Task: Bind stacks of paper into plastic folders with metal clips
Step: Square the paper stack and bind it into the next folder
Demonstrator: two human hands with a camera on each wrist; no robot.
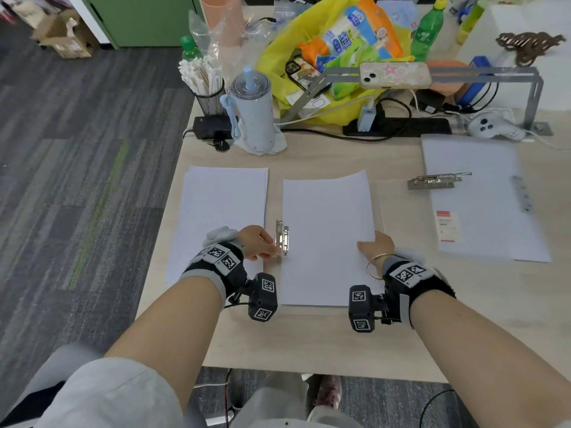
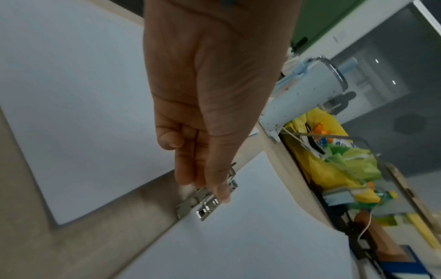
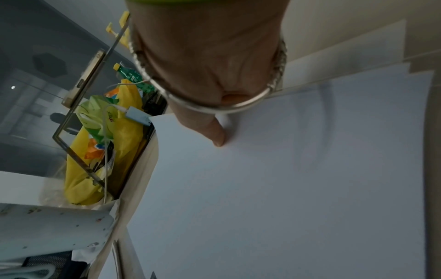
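Note:
A white paper stack (image 1: 324, 236) lies in the middle of the desk on a clear plastic folder (image 1: 379, 211). A metal clip (image 1: 282, 239) sits at the stack's left edge. My left hand (image 1: 273, 253) pinches the near end of this clip (image 2: 205, 205) between the thumb and straight fingers (image 2: 187, 177). My right hand (image 1: 366, 245) grips the stack's right edge. Its thumb (image 3: 218, 139) presses on top of the paper (image 3: 286, 188), and its fingers are hidden underneath. The far right corner of the top sheets curls upward.
A second loose paper stack (image 1: 222, 217) lies to the left. Another folder with paper (image 1: 472, 196) and an open clip (image 1: 435, 180) lies at the right. A blue tumbler (image 1: 253, 112), a yellow bag (image 1: 290, 44), a phone on a stand (image 1: 394, 75) and a power strip (image 1: 398, 126) crowd the desk's back.

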